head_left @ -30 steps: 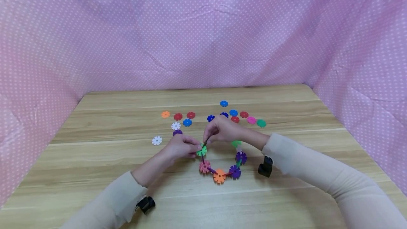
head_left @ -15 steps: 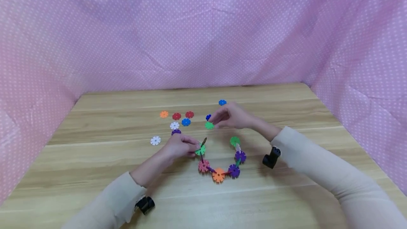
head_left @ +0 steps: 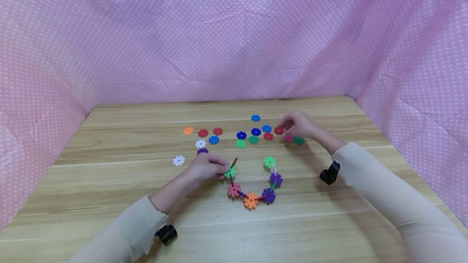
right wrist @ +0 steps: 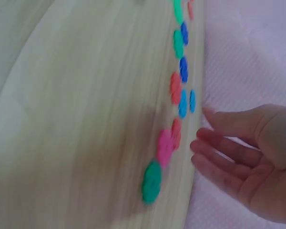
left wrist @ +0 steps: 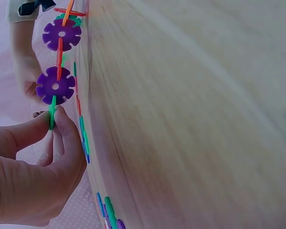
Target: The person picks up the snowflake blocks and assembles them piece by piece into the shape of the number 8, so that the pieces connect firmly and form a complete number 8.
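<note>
My left hand point(head_left: 206, 167) pinches a light green snowflake disc point(left wrist: 52, 117) between thumb and fingertip. It is one end of a U-shaped chain of slotted plastic discs, with a brown disc point(head_left: 234, 162) sticking up from it. Along the chain come a pink disc point(head_left: 234, 190), an orange disc point(head_left: 250, 201), purple discs point(head_left: 268, 195) and, at the other end, a green disc point(head_left: 269, 162). My right hand point(head_left: 299, 124), fingers loosely bent with nothing between them, hovers by a red disc point(head_left: 279, 130) and partly covers a magenta disc point(right wrist: 165, 147).
Loose discs lie flat across the wooden table point(head_left: 109, 165): a dark green disc point(head_left: 298, 141) at right, blue discs point(head_left: 256, 132) mid-back, and an orange disc point(head_left: 188, 130) and white discs point(head_left: 178, 160) at left. A pink dotted cloth point(head_left: 234, 39) hangs round the table's back and sides.
My right hand has let go of the brown disc at the chain's end and moved right and back, over the loose discs. The left hand keeps its pinch in place.
</note>
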Motion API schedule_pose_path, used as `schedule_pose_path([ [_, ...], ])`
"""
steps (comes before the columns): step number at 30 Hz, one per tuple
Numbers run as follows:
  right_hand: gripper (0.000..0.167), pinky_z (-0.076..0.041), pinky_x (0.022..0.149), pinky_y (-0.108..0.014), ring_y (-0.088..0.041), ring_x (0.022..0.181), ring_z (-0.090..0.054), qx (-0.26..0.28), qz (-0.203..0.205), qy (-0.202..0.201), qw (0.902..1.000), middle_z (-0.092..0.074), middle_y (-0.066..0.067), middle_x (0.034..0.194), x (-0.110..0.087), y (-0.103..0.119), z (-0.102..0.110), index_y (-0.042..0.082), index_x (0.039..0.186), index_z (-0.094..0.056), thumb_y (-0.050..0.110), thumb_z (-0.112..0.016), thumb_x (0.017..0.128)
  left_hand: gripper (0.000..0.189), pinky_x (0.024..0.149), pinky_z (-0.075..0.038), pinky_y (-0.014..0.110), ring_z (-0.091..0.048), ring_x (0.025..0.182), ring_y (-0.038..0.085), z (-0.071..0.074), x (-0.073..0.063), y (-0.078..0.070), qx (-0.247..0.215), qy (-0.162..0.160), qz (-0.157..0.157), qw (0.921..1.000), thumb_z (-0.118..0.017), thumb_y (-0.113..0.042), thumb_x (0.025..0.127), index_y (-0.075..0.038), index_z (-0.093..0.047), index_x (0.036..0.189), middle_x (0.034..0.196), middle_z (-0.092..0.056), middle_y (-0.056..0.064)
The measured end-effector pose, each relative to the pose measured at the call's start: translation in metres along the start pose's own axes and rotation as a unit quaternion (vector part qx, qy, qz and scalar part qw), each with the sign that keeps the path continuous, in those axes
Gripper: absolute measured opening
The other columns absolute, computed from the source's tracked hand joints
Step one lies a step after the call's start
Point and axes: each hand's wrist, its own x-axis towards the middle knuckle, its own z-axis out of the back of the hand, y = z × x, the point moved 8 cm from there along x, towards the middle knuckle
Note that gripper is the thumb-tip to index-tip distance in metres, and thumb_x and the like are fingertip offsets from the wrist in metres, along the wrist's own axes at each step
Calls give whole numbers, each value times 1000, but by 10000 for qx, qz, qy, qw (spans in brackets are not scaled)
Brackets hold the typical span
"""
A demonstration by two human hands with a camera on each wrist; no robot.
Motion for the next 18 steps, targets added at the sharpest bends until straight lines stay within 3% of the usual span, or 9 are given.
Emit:
schedule_pose_path([
  [7, 27, -55, 81, -41, -24, 84, -65, -866, -716, 286, 9933, -72, -17, 91, -16, -31, 4, -3, 94, -70, 6, -81, 71, 20, 73, -59, 24, -68, 80, 13, 0, 1, 0, -70, 6, 41, 10000, -69, -6, 85, -4, -71, 105, 101, -71, 11],
  [18, 26, -55, 71, -31, -20, 75, -64, -795, -823, 14, 9934, -70, -16, 82, -23, -46, 6, -3, 86, -70, 9, -84, 68, 20, 75, -59, 25, -68, 82, 13, 1, 2, 2, -64, 18, 40, 10000, -69, -8, 86, -4, -71, 105, 104, -71, 10],
])
